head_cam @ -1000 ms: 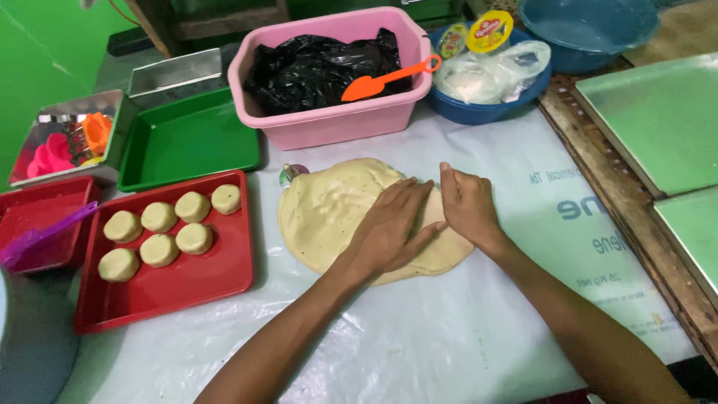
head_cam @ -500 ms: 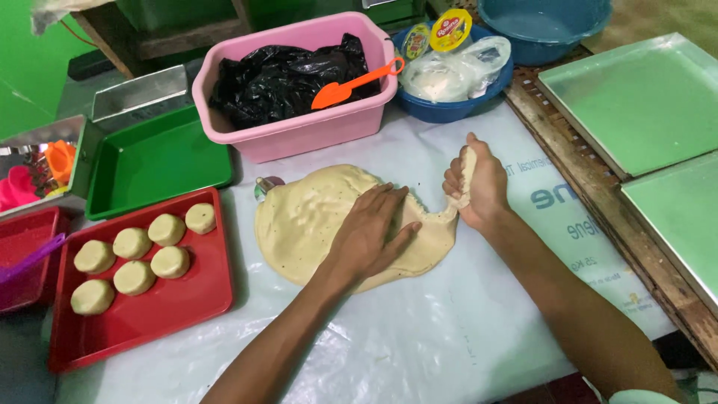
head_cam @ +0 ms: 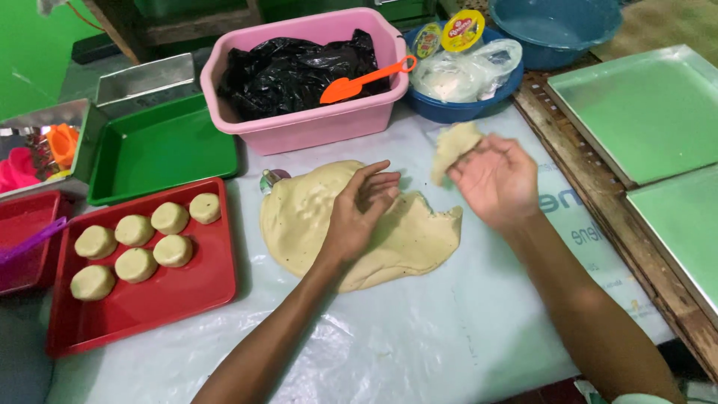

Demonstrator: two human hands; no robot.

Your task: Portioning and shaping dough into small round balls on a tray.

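A flat sheet of pale dough [head_cam: 314, 217] lies on the white plastic table cover [head_cam: 419, 337]. My left hand [head_cam: 360, 213] rests palm down on the sheet, fingers slightly spread. My right hand [head_cam: 495, 178] is lifted just right of the sheet and pinches a torn piece of dough [head_cam: 453, 146] between its fingers. The sheet's right edge is ragged where the piece came off. A red tray [head_cam: 187, 288] at the left holds several round dough pieces [head_cam: 136, 263].
Behind the dough stand a pink tub [head_cam: 314, 127] with a black bag and an orange scoop [head_cam: 363, 81], a green tray [head_cam: 161, 150], and a blue bowl [head_cam: 464, 108] of bags and lids. Green-lined metal trays [head_cam: 643, 112] lie on the wooden ledge at the right.
My right hand has torn a piece off the sheet's right edge and lifted it up and away. My left hand has stayed on the dough.
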